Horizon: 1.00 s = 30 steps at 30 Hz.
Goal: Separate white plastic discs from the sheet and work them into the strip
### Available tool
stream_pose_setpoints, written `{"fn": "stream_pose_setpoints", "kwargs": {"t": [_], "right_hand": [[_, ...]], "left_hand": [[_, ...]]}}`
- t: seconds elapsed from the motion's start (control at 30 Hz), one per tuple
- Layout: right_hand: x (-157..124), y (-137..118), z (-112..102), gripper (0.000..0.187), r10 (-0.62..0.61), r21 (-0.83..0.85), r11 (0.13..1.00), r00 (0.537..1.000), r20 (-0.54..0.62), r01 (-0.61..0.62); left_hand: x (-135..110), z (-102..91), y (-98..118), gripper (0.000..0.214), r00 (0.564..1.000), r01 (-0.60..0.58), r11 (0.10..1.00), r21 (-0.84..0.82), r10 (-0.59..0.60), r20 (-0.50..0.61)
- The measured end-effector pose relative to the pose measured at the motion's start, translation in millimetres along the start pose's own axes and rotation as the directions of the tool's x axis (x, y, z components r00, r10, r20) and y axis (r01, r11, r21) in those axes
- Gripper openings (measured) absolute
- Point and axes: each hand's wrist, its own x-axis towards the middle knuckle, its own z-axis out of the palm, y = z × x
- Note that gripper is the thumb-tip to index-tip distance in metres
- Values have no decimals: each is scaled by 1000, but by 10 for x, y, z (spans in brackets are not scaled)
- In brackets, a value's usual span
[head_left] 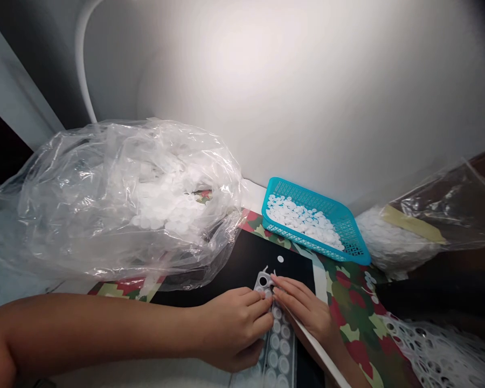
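A grey strip with rows of round white discs (281, 345) lies on a black mat (246, 264) at the bottom centre. My left hand (236, 326) rests on the strip's left side, fingers curled, their tips pinching at its far end. My right hand (307, 310) lies on the right side, fingers pressed together and pointing at the same end, next to an open round hole (263, 281). What the fingertips pinch is too small to make out. One loose white disc (280, 259) lies on the mat beyond the strip.
A turquoise basket (350, 221) with several white discs stands behind the mat. A big clear plastic bag (117, 199) of white discs fills the left. Another bag (404, 237) sits right. A punched-out white sheet (440, 350) lies at bottom right on a camouflage cloth (347, 302).
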Motion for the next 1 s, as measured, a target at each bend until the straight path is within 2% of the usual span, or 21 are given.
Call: {"fn": "stream_pose_setpoints", "kwargs": {"t": [0.13, 0.27, 0.53, 0.6, 0.7, 0.8, 0.9, 1.0], "right_hand": [[12, -53, 34, 31, 95, -45, 994, 991, -98, -100], [42, -95, 30, 26, 190, -115, 972, 974, -126, -204], [41, -31, 34, 20, 159, -330, 919, 969, -191, -216], [51, -40, 34, 18, 197, -277, 931, 965, -171, -240], [85, -77, -6, 12, 281, -58, 956, 954, -101, -288], [107, -108, -76, 9, 369, 142, 923, 928, -60, -358], [96, -112, -117, 8, 406, 234, 893, 913, -47, -385], [81, -101, -107, 7, 381, 247, 898, 924, -20, -365]], "left_hand": [[-6, 10, -11, 32, 1000, 3, 1000, 1, -4, 4], [-15, 22, -24, 36, 1000, 6, 1000, 6, -6, 14], [-14, 11, -2, 39, 999, 24, 999, 23, -24, 25], [-8, -7, -1, 39, 999, 27, 999, 27, -27, 19], [-8, -31, -5, 36, 999, 41, 999, 4, -41, 5], [-23, -30, -15, 38, 997, 68, 997, -40, -69, -38], [-45, 0, -22, 50, 991, 108, 993, -44, -111, -80], [-59, 24, -23, 57, 986, 144, 989, -41, -147, -82]]}}
